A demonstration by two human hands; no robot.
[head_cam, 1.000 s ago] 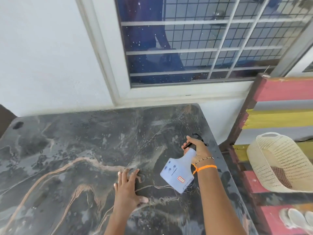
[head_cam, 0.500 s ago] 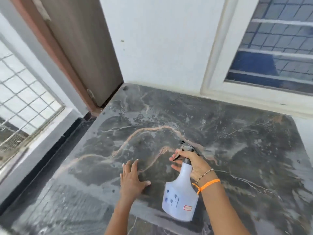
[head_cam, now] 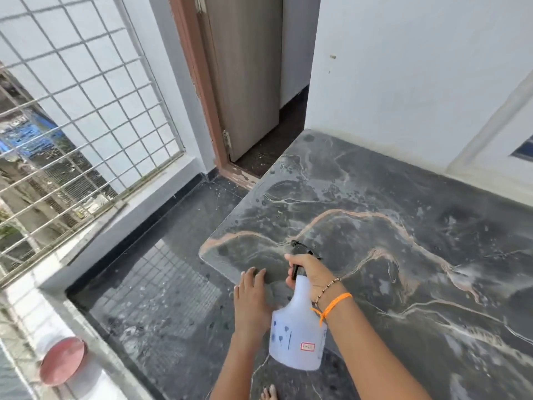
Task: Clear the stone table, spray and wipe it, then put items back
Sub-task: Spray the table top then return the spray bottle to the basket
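Since the earlier frames, both hands and the sprayer are seen shifted toward the table's left front corner, and the view is swung left so that a doorway and a grille are now taken in. A dark, veined stone table point(head_cam: 403, 226) with pale pink and white streaks is seen set against a white wall point(head_cam: 403, 82); its surface looks wet in patches. A translucent white plastic spray bottle point(head_cam: 297, 333) with a black trigger head is held tilted above the table's near edge, nozzle pointing away from the person. Its neck and trigger are grasped by the right hand point(head_cam: 313, 274), whose fingers are curled round them; a beaded bracelet and an orange thread band point(head_cam: 334, 306) are worn on that wrist. The left hand point(head_cam: 252, 295) is laid flat on the stone near the rounded corner, fingers straight and together, nothing being gripped. Just beside it stands the bottle. A grey door point(head_cam: 245, 76) in a brown frame is seen beyond the corner, a white metal window grille point(head_cam: 80, 111) at the left, and a round reddish disc point(head_cam: 62, 360) at the lower left on the pale ledge.
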